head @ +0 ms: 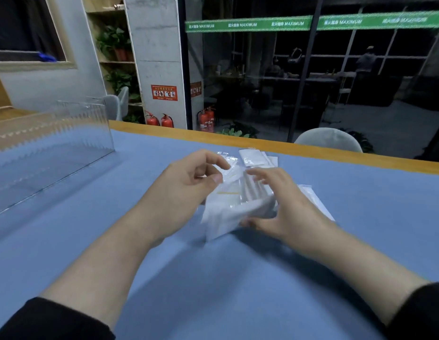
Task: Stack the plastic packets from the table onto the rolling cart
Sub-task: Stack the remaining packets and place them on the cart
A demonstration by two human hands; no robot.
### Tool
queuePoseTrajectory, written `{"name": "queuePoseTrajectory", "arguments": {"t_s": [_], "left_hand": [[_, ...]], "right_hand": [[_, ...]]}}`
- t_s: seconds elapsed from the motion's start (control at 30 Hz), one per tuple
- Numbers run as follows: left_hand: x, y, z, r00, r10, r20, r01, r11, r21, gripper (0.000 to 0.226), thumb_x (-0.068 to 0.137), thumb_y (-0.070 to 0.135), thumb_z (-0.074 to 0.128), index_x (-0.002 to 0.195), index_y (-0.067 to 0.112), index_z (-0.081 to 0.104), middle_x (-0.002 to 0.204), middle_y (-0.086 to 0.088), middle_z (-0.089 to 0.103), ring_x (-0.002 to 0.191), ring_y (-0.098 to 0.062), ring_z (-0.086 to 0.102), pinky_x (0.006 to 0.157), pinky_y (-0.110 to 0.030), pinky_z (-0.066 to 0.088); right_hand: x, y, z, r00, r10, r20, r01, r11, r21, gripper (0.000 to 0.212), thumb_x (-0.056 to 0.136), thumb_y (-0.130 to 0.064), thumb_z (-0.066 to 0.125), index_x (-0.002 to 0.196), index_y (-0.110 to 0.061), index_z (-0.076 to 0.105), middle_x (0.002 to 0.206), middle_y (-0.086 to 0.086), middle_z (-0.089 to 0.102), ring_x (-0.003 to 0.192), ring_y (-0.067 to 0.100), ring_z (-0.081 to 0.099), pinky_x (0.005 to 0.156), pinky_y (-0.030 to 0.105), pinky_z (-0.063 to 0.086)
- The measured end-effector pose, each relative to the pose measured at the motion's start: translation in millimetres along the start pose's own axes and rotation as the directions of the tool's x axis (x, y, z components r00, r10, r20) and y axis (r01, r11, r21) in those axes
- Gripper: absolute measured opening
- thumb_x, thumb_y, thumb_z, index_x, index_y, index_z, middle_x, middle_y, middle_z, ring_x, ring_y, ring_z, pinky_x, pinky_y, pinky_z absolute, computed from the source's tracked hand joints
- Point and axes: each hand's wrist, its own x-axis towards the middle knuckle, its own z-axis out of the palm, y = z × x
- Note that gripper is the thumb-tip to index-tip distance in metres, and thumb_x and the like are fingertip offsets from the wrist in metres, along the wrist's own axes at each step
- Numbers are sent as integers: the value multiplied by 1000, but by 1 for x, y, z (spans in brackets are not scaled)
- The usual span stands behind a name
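Dim office-type room with a dark glass wall at the back, two fire extinguishers point(159, 120) by the concrete pillar up around 11 o'clock, and a long desk point(91, 217) covered in blue cloth. Far left, at about 9 to 10 o'clock, sits a clear acrylic box point(54, 148), see-through and open on top as far as I can tell. No rolling cart anywhere in shot, so the drop-off is somewhere out of view.

Moving right: the left hand point(186, 185) is at the middle of the desk, thumb and fingers curled together, pinching the upper left edge of a bundle of plastic packets point(228, 207). The bundle is raised off the cloth and blurry, its long axis running roughly from 7 toward 1 o'clock. The right hand point(277, 204) clamps the same bundle from the right side, thumb underneath near the low edge, fingers spread over the top.

More loose packets point(255, 157) lie flat just past the hands at 12 o'clock, and another packet point(314, 200) peeks out under the right wrist, at 3 o'clock from the bundle. My guess is that one gets scooped next, and the right hand is clearly the nearer one.
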Motion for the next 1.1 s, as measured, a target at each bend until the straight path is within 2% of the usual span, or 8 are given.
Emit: {"name": "queuePoseTrajectory", "arguments": {"t_s": [0.27, 0.37, 0.43, 0.53, 0.63, 0.8, 1.0, 1.1], "left_hand": [[-1, 0, 16, 999, 29, 37, -28, 1000, -14, 23, 101, 8, 56, 92, 26, 66, 84, 7, 65, 69, 0, 53, 64, -9, 40], [-1, -1, 15, 994, 12, 111, -15, 999, 34, 8, 94, 33, 70, 100, 35, 65, 95, 5, 67, 87, -2, 61, 77, -16, 46], [-1, -7, 14, 977, -41, 207, -8, 973, 231, 39, 75, 52, 78, 108, 48, 58, 104, 19, 63, 99, 2, 61, 86, -20, 48], [-1, -10, 15, 967, -125, 224, 36, 931, 364, 45, 80, 36, 80, 110, 51, 49, 105, 24, 60, 76, -2, 61, 77, -30, 52], [2, -12, 13, 982, -150, 118, 93, 915, 393, 48, 86, 24, 75, 110, 51, 45, 101, 14, 59, 65, -20, 57, 62, -30, 49], [4, -19, 11, 975, -213, 68, 133, 798, 588, 60, 88, 37, 74, 139, 47, 46, 124, 19, 57, 98, -3, 57, 71, 3, 36], [5, -20, 10, 981, -169, 99, 77, 798, 598, 42, 91, 31, 71, 132, 37, 65, 111, 22, 66, 93, 5, 58, 72, 3, 36], [4, -16, 9, 987, -109, 115, 29, 838, 545, 31, 94, 20, 67, 116, 41, 72, 92, 33, 67, 84, 18, 55, 71, 0, 36]], "right_hand": [[-2, -1, 1, 1000, -18, -15, 20, 991, 132, 106, 77, -34, 86, 146, -58, 8, 145, -47, 14, 135, -27, 14, 105, -4, 14], [-1, 4, 3, 999, 40, -21, -37, 987, 154, 96, 82, -31, 82, 148, -56, 18, 137, -40, 38, 127, -21, 35, 102, 6, 31], [0, 9, 5, 996, 66, -65, -55, 985, 162, 83, 85, -26, 79, 142, -58, 27, 122, -29, 53, 117, -6, 51, 100, 20, 43], [0, 13, 6, 995, 70, -70, -61, 990, 130, 72, 88, -25, 75, 139, -56, 35, 112, -28, 57, 104, 9, 59, 98, 35, 49], [-1, 15, 5, 995, 92, -47, -84, 984, 157, 60, 90, -24, 73, 132, -54, 44, 111, -29, 57, 106, 2, 56, 100, 29, 47], [-3, 18, 4, 993, 114, 28, -117, 988, 104, 36, 92, -28, 68, 119, -48, 56, 111, -30, 59, 100, 0, 59, 94, 27, 49], [-3, 13, -1, 999, 32, -12, -31, 994, 109, 16, 93, -37, 66, 108, -40, 61, 110, -28, 61, 109, -10, 51, 88, 4, 35], [3, 13, -6, 983, 134, -125, -106, 972, 209, 13, 99, -42, 51, 108, -42, 60, 115, -29, 59, 110, -13, 51, 85, 1, 34]]}}
